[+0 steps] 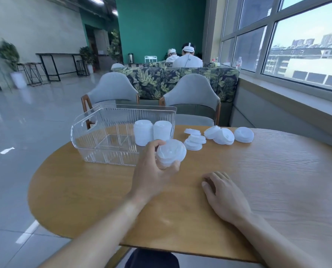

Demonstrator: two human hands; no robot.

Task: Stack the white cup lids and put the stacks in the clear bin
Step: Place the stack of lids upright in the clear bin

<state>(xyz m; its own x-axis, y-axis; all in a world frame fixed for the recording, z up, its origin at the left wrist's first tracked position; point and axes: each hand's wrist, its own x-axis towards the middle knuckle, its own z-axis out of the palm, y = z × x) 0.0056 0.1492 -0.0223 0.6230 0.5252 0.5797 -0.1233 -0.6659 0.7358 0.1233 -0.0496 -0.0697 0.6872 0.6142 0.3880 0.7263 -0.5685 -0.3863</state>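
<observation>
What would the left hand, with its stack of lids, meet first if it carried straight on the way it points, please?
Probably the clear bin's near wall, then the two lid stacks inside; depth is unclear.

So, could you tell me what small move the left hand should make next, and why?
Probably carry the stack that the left hand grips over the bin rim and set it upright beside the two stacks already standing at the bin's right end. The stack is close to that end, and the right hand rests idle on the table.
</observation>
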